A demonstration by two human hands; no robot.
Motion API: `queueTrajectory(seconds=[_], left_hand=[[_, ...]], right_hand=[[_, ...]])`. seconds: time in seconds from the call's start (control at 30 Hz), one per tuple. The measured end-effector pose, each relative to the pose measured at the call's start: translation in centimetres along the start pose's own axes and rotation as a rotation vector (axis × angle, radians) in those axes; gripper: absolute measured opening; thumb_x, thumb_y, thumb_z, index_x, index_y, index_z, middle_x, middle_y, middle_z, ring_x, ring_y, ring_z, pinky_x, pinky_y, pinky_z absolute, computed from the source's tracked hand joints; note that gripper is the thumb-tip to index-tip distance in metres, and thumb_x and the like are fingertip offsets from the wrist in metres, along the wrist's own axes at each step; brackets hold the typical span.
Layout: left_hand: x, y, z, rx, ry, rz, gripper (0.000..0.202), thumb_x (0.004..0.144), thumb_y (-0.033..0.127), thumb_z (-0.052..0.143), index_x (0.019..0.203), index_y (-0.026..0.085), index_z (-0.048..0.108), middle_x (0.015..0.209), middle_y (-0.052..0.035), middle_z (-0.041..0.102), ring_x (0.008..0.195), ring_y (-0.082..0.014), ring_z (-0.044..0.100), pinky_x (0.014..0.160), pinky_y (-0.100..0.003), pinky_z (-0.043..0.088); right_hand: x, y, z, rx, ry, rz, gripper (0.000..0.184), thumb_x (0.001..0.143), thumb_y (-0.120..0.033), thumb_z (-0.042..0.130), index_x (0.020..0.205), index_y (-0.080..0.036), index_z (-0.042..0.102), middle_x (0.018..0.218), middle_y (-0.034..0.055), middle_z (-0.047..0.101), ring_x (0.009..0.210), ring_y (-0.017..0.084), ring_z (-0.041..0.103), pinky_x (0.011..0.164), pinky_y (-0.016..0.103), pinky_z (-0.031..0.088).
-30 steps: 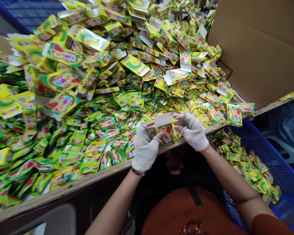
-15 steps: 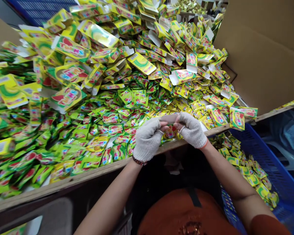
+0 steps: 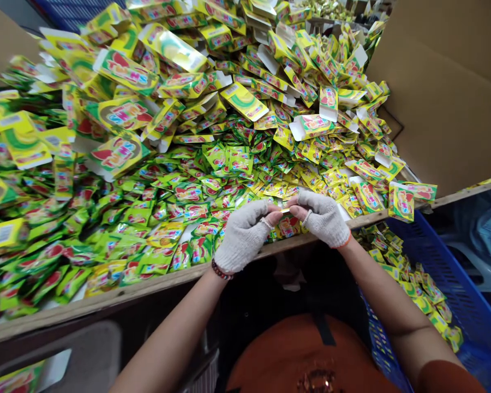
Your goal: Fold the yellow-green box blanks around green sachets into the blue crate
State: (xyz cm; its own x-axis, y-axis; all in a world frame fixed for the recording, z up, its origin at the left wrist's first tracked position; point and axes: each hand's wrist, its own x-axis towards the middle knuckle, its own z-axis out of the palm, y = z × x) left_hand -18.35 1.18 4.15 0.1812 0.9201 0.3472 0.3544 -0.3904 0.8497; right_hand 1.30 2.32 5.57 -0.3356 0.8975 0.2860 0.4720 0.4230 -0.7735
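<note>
Both hands wear white knitted gloves with bare fingertips. My left hand (image 3: 245,232) is closed, its thumb and fingers pinching the left end of a small printed candy box (image 3: 288,225). My right hand (image 3: 322,218) pinches the right end of the same box with closed fingers. The box is held over the table's front edge, and a narrow pale edge shows along its top between the fingertips. Its lower part is partly hidden. Around my hands lie green sachets (image 3: 190,191) and yellow sachets (image 3: 276,189) with watermelon and fruit prints.
A heap of yellow folded boxes (image 3: 125,117), many with open flaps, rises at the back. A wooden rim (image 3: 147,284) runs along the table's front. Cardboard (image 3: 445,93) stands at right. A blue crate (image 3: 454,278) below right holds filled boxes (image 3: 421,289).
The pale flap that stood up between my fingers is now folded down, leaving a thin edge. Both hands stay close together on the box. The view has shifted slightly.
</note>
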Motion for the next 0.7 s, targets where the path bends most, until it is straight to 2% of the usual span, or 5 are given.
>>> queueTrajectory(seconds=[0.17,0.3,0.43,0.57,0.7], left_hand=[[0.2,0.4,-0.3,-0.033,-0.033,-0.025,0.021,0.087,0.036,0.064,0.091,0.017,0.072,0.083,-0.0038,0.074,0.075,-0.0172,0.067,0.067,-0.027,0.054],[-0.6,-0.7,-0.3,0.125,-0.019,0.246,0.014,0.089,0.025,0.061,0.093,0.018,0.074,0.090,-0.0048,0.074,0.084,-0.0164,0.069,0.078,-0.027,0.055],[-1.5,-2.0,0.2,0.217,-0.023,0.499,0.024,0.088,0.015,0.061,0.110,0.018,0.070,0.105,-0.0091,0.072,0.093,-0.0162,0.069,0.079,-0.025,0.055],[-1.4,-2.1,1.1,0.204,-0.038,0.472,0.025,0.089,0.017,0.061,0.113,0.022,0.067,0.108,-0.0062,0.071,0.100,-0.0168,0.068,0.087,-0.028,0.055],[-1.0,-1.6,0.3,0.307,-0.062,0.360,0.050,0.089,0.029,0.061,0.138,0.023,0.049,0.141,-0.0107,0.055,0.130,-0.0277,0.053,0.109,-0.045,0.045]], right_hand=[[0.4,0.1,0.0,-0.045,-0.001,-0.083,0.016,0.089,-0.029,0.061,0.089,-0.017,0.072,0.079,0.0024,0.068,0.075,0.016,0.063,0.069,0.026,0.048],[-0.3,1.4,-0.2,-0.032,-0.004,-0.249,0.013,0.090,-0.023,0.060,0.085,-0.018,0.072,0.084,0.0038,0.072,0.083,0.017,0.068,0.077,0.029,0.053],[-1.8,3.0,-0.1,-0.022,-0.049,-0.390,0.020,0.089,-0.015,0.055,0.100,-0.021,0.071,0.104,0.0081,0.071,0.106,0.021,0.066,0.086,0.033,0.054],[-1.9,3.6,1.8,-0.042,0.034,-0.295,0.021,0.085,-0.014,0.052,0.094,-0.022,0.069,0.084,0.0037,0.066,0.086,0.018,0.064,0.079,0.032,0.054],[-1.7,2.8,0.9,0.016,0.298,-0.080,0.018,0.087,-0.021,0.051,0.097,-0.018,0.065,0.091,0.0034,0.067,0.086,0.017,0.062,0.080,0.030,0.053]])
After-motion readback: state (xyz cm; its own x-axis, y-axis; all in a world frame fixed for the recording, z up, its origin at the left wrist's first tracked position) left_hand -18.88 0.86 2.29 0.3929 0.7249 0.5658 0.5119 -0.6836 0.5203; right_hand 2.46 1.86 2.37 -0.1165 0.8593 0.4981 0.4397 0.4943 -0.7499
